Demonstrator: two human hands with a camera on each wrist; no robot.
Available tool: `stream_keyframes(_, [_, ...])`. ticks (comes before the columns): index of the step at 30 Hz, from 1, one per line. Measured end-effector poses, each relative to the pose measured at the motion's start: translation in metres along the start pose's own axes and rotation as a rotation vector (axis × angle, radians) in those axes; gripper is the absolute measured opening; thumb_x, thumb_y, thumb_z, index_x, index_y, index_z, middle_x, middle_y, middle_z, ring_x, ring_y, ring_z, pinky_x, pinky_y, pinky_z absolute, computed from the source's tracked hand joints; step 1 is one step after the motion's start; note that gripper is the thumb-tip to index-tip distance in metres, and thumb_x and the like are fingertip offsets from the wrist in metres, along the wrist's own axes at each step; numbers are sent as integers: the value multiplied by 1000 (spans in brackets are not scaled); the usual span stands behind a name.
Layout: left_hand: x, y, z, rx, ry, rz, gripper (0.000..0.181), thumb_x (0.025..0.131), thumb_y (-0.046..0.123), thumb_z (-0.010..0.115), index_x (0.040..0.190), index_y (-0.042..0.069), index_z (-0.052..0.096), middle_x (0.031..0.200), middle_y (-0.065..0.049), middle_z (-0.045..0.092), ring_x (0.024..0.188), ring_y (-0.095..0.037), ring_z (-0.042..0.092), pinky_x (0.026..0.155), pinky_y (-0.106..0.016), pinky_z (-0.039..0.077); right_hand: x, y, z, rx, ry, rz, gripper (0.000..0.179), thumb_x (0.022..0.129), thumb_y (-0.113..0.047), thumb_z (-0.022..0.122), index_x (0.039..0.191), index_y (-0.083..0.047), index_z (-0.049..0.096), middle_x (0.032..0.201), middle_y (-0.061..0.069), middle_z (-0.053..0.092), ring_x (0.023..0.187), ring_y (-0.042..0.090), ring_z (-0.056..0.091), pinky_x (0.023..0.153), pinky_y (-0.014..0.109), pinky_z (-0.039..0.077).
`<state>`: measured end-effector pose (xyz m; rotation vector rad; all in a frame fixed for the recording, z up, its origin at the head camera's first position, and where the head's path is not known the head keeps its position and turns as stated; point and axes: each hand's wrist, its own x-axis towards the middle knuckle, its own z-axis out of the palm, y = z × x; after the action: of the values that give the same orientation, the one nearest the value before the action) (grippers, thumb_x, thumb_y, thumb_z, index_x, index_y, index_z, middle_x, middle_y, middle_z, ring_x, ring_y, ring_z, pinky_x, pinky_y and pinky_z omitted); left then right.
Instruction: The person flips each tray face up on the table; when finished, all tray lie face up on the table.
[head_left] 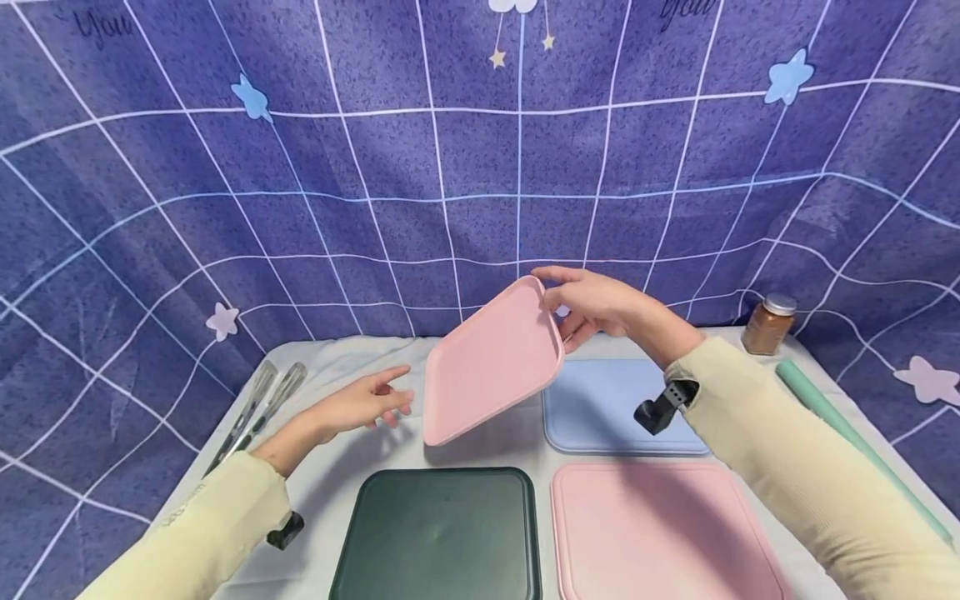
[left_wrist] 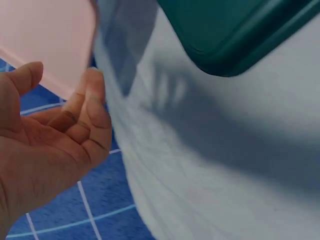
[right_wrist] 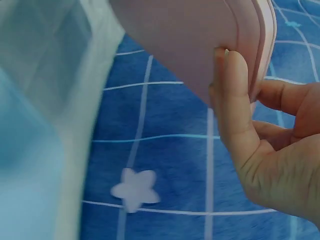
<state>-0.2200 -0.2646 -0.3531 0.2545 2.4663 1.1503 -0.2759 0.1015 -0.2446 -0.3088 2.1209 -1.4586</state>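
The raised tray (head_left: 491,367), pink, is beyond the green tray (head_left: 438,537), tilted, its right end higher than its left; whether its lowest corner touches the cloth (head_left: 330,357) I cannot tell. The right hand (head_left: 588,300), beyond the green tray and to its right, pinches the raised tray's upper right corner. The left hand (head_left: 363,404), beyond the green tray's left side, holds nothing; its fingers are loosely spread just beside the raised tray's left edge. Just right of the green tray lies the pink tray (head_left: 630,517); the blue tray (head_left: 592,404) lies beyond and right of it. Farther right of the green tray are the jar (head_left: 767,327) and the rod (head_left: 847,437); well left and beyond it, the tongs (head_left: 258,387). Behind everything hangs the blue curtain (head_left: 480,158), patterned with lines and stars.
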Motion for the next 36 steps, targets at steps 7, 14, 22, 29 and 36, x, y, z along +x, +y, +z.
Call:
stream_keyframes(7, [9,-24,2,-110,2,62,84,97,30,65,162,12,14,102,-5,70,87,-18,66,66,-28,48,7,35,-1,169,42,-43,74,95,-12,52,160,-28,22,105,12,66,64,20,72,59,35,61])
stream_keyframes(14, [12,-37,4,-202,28,119,80,96,24,67,161,14,20,90,2,68,85,-20,64,68,-28,48,14,60,4,268,49,-65,70,97,-10,52,159,-31,26,119,12,58,65,17,71,62,40,61])
stream_keyframes(22, [7,-43,-3,-301,40,113,81,95,20,69,161,16,21,88,5,66,74,-8,57,67,-22,47,24,81,9,236,82,-45,70,98,-14,57,160,-22,26,101,5,64,68,15,70,58,32,60])
stream_keyframes(29, [1,-49,-15,-334,-1,96,81,97,19,66,162,17,18,91,3,64,79,-5,58,67,-18,47,34,91,12,145,-78,87,96,92,-7,64,163,-30,2,93,10,69,78,22,70,64,36,61])
stream_keyframes(36, [-2,-55,-23,-339,-40,97,80,97,18,65,162,15,17,85,0,56,77,-8,54,67,-20,46,38,97,17,93,-150,113,106,86,-5,66,162,-30,-3,91,8,67,76,19,69,66,37,61])
